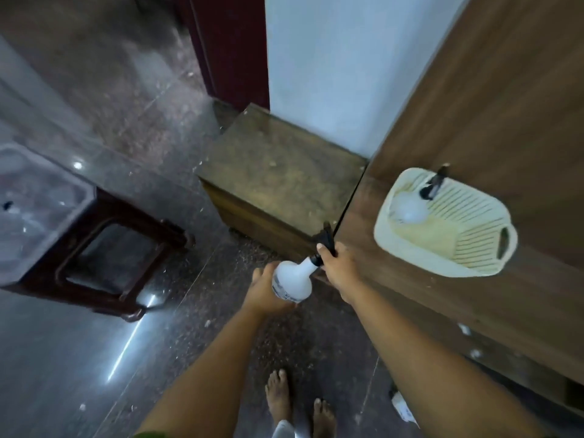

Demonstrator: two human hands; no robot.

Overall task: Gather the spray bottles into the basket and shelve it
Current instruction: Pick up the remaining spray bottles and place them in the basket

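A: Holding noted: a white spray bottle (292, 281) is cradled from below by the left hand (264, 292), fingers curled under its body, over the floor (94, 358).

B: Right hand (339, 267)?

A: Its grip is closed round the black trigger head at the bottle's neck.

B: Basket?

A: A cream basket (480, 248) is seen on the wooden desk (474, 121) to the right, well apart from the hands. A second bottle (409, 208) is lying inside it, black nozzle toward the far rim
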